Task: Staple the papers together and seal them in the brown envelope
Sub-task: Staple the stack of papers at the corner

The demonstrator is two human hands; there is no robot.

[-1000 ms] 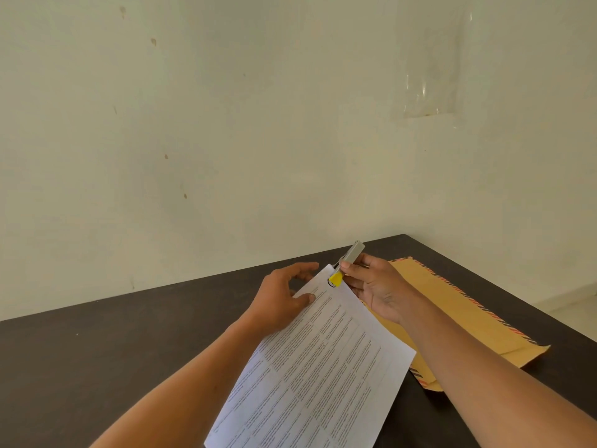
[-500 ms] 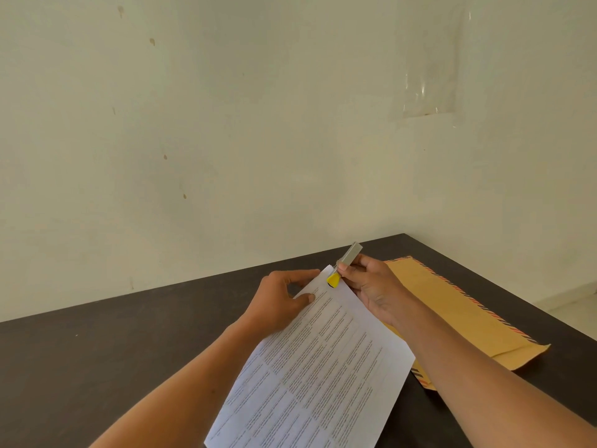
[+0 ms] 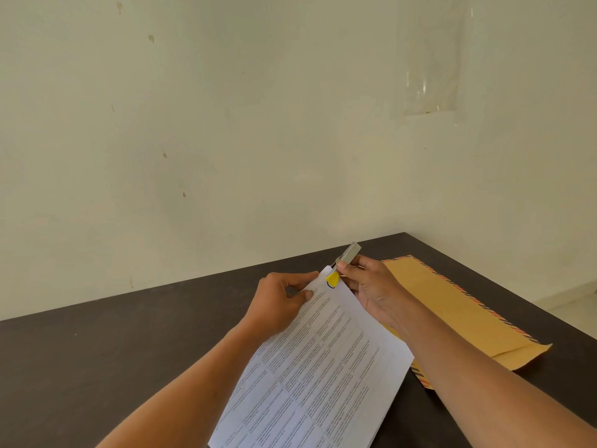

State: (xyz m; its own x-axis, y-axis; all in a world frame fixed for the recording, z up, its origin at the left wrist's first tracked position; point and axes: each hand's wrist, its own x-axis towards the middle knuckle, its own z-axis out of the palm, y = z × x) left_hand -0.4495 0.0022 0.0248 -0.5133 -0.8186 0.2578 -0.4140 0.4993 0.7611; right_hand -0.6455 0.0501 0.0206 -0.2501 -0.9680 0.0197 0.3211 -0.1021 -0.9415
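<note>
A dark worktop (image 3: 113, 360) meets a pale, stained wall (image 3: 226, 124) along its far edge. A clear plastic sheet (image 3: 431, 59) (shiny, creased) hangs above the worktop's far right corner.

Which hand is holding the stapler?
The right hand pinches the stapler on the papers' corner; the left hand only holds paper.

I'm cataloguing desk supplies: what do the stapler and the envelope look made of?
The small grey stapler with a yellow tip: its body looks like matte metal, flat and dull grey; the tip looks like glossy plastic, though that is uncertain. The brown envelope with striped edges: matte kraft paper, judging by its flat, creased flap.
</note>
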